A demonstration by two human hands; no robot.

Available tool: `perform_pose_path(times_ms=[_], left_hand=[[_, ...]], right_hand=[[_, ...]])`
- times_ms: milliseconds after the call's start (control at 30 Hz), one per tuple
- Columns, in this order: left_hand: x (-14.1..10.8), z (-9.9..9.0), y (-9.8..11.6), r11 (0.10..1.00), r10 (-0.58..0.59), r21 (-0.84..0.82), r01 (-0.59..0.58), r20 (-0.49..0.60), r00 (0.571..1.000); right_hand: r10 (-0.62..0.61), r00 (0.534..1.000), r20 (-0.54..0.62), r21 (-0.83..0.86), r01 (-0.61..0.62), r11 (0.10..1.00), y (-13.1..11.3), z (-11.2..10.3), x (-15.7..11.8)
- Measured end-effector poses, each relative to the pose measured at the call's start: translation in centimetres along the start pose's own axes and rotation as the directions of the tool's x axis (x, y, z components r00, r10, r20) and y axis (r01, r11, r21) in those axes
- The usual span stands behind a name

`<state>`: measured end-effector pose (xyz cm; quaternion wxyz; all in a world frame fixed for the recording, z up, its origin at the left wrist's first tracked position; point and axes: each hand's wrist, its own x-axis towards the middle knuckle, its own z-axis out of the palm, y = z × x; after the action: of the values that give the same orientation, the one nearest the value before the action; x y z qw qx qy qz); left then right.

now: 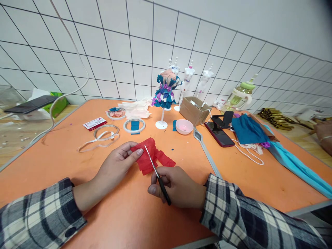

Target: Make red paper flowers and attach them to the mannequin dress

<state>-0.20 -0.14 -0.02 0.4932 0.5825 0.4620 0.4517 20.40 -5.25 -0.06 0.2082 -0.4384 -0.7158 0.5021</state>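
Note:
Between thumb and fingers, my left hand pinches a folded piece of red crepe paper above the orange table. My right hand is closed on a pair of scissors with black handles. The scissors' blades lie across the front of the red paper, pointing up and away from me; whether they are cutting into it I cannot tell. A strip of the same red paper sticks out to the right, past the blades. Part of the handles is hidden by my fingers.
A small dress form in blue and purple paper ruffles stands behind my hands. Near it are a pink bowl, a cardboard box, tape rolls and a phone. Blue paper and a bottle are at the right.

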Motion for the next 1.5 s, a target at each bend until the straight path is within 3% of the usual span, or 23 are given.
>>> perform_pose_path(times_ms=[267,1200,1500], left_hand=[[-0.16,0.00,0.16,0.997,-0.031,0.070,0.031,0.004,1.000],[-0.28,0.47,0.73,0.999,-0.032,0.017,0.032,-0.002,0.999],[-0.25,0.27,0.16,0.998,-0.060,0.012,0.059,0.050,0.997]], right_hand=[[-0.011,1.000,-0.006,0.014,0.011,1.000,0.23,0.08,-0.10],[-0.006,0.999,-0.034,-0.031,0.005,0.999,-0.16,0.18,0.11],[-0.033,0.999,-0.022,-0.021,0.032,0.999,-0.11,0.07,-0.13]])
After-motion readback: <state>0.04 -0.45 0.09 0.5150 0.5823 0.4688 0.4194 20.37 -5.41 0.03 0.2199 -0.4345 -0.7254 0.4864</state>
